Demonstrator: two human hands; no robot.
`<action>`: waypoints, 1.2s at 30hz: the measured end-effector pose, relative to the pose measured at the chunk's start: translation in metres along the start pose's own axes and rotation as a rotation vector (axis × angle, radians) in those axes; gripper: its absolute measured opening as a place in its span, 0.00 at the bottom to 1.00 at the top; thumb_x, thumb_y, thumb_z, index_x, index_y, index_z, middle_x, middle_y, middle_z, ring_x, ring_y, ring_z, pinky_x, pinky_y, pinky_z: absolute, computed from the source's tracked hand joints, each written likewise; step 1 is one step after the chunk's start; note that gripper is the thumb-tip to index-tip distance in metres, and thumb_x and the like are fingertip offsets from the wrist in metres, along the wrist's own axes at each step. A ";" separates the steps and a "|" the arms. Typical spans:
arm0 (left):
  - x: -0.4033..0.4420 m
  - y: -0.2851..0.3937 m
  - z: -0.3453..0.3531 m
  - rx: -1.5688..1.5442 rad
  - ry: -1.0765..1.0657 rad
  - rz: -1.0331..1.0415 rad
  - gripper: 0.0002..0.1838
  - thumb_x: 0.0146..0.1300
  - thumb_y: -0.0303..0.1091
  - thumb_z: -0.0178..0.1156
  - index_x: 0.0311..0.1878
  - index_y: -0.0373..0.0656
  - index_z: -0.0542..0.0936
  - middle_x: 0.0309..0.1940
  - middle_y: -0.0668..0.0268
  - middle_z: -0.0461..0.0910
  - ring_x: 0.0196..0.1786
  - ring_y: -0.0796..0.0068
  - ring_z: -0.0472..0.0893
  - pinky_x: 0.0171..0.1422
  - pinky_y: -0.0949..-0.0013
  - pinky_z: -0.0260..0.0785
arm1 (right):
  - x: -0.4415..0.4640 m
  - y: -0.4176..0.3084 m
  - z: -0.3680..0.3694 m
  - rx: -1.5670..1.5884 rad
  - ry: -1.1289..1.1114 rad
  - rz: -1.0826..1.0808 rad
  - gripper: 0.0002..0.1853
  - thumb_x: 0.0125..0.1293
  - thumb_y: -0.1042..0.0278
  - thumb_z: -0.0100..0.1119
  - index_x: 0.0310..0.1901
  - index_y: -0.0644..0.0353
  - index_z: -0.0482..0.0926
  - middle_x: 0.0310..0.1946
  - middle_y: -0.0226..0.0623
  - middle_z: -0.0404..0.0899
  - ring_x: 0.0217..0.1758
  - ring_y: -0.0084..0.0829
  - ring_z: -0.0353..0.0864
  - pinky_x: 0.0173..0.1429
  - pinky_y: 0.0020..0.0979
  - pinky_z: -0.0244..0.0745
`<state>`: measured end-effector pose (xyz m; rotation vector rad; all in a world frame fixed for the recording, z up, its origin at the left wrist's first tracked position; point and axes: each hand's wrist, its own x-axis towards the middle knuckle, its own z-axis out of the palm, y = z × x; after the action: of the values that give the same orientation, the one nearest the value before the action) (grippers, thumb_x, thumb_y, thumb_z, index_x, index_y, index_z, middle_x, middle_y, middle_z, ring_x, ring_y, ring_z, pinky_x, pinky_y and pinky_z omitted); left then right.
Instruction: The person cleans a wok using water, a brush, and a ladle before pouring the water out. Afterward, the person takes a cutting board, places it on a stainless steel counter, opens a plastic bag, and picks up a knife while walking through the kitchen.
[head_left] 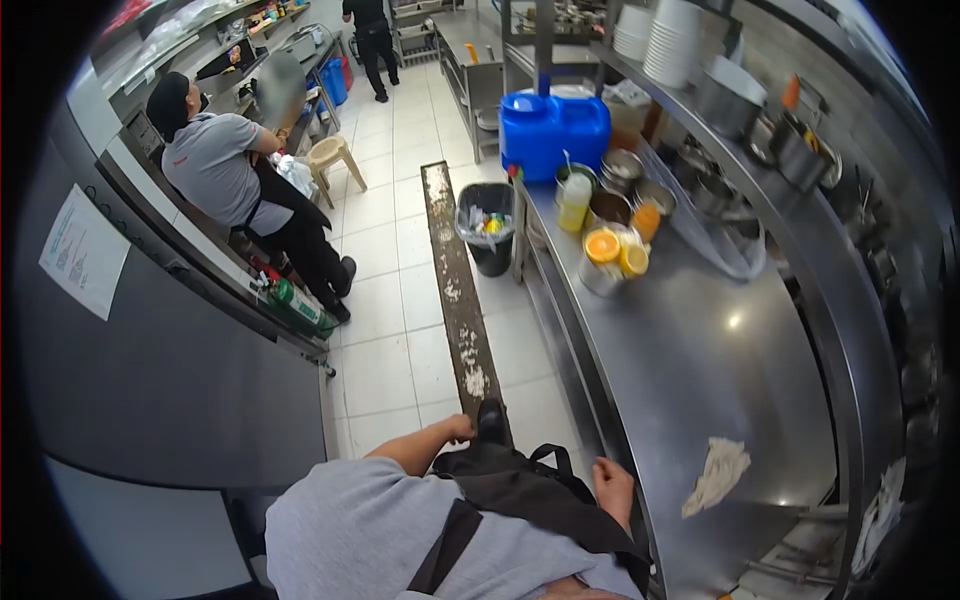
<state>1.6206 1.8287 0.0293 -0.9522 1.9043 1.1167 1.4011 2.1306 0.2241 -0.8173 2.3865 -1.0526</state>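
Note:
My left hand (460, 428) hangs in front of my body, above the floor drain strip, with its fingers curled into a loose fist. It appears to hold nothing. My right hand (612, 482) is at my side near the front edge of the steel counter (690, 370), its fingers bent inward and nothing visible in them. Whether it touches the edge, I cannot tell. A crumpled cloth (717, 476) lies on the counter to the right of that hand. My black apron (520, 480) shows between both hands.
Ahead runs a tiled aisle with a dark drain strip (448, 270). A bin (486, 228) stands by the counter's end. The counter holds a blue jerrycan (555, 137) and a container of cut oranges (603, 270). A co-worker (240, 180) stands left, near a stool (335, 158); another person is farther back.

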 end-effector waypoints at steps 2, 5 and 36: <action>0.011 -0.031 -0.031 -0.044 0.075 0.071 0.15 0.50 0.40 0.52 0.23 0.36 0.80 0.19 0.59 0.79 0.20 0.65 0.79 0.26 0.63 0.76 | 0.045 -0.010 0.032 -0.050 -0.068 -0.066 0.12 0.55 0.66 0.55 0.38 0.62 0.80 0.32 0.47 0.80 0.34 0.41 0.80 0.41 0.35 0.74; 0.021 -0.096 -0.082 -0.361 0.207 -0.122 0.16 0.51 0.39 0.52 0.22 0.33 0.78 0.23 0.55 0.80 0.22 0.65 0.80 0.24 0.64 0.75 | 0.105 0.010 0.073 -0.371 -0.130 -0.002 0.12 0.53 0.66 0.54 0.36 0.60 0.81 0.32 0.48 0.79 0.38 0.47 0.79 0.46 0.42 0.73; 0.062 -0.317 -0.341 -1.583 0.364 -0.657 0.11 0.59 0.36 0.52 0.37 0.37 0.74 0.30 0.59 0.77 0.29 0.64 0.79 0.29 0.62 0.74 | 0.704 -0.336 0.452 -0.880 -0.881 -0.509 0.14 0.52 0.64 0.52 0.39 0.55 0.81 0.37 0.48 0.79 0.42 0.47 0.78 0.49 0.41 0.72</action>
<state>1.7913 1.3934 -0.0181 -2.4446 0.3920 1.9948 1.2491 1.2501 0.1061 -1.7709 1.7814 0.3325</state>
